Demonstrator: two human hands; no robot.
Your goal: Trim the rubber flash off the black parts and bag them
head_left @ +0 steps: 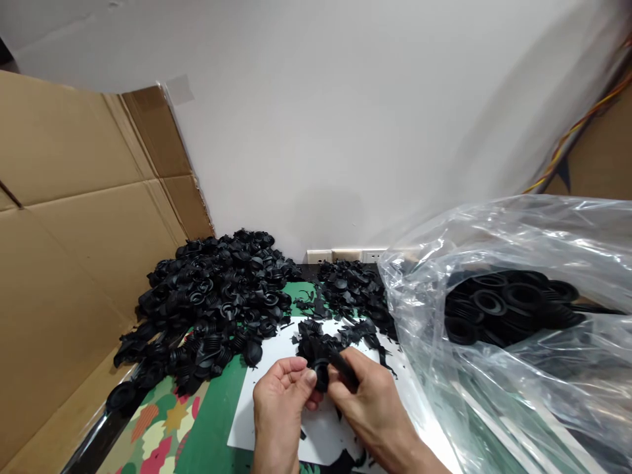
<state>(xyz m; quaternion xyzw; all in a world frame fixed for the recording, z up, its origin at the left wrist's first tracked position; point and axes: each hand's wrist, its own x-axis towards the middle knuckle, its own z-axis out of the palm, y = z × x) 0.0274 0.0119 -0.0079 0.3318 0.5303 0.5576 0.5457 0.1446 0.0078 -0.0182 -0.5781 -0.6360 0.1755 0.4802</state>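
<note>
In the head view, two bare hands work close together low in the middle, over a white sheet (pixel 247 421). The left hand (pixel 284 392) pinches a small black piece (pixel 320 376) between its thumb and pointing finger, and its other fingers are curled in. The right hand (pixel 368 392) is just beside it, with its fingers bent tight around a dark stick-like thing (pixel 344 370); I cannot tell if that is a tool or a strip. The black piece sits between the two hands, above the white sheet. Black scraps (pixel 309 332) lie right behind it, and more bits are spread on the sheet. Under the sheet is a green mat (pixel 210 421), and near its left side there is a bright patterned sheet (pixel 160 428) with a yellow star shape. A big heap of black rubbery parts (pixel 212 296) stands at the back left, and many of them have ridges. A smaller black heap (pixel 349 286) is at the back, near the wall sockets (pixel 372 255). On the right, a clear plastic bag (pixel 424 253) lies with its mouth open, and round black rings (pixel 518 296) are piled inside. Tall brown cardboard (pixel 74 197) stands on the left, and a pale wall (pixel 336 118) is behind everything.
</note>
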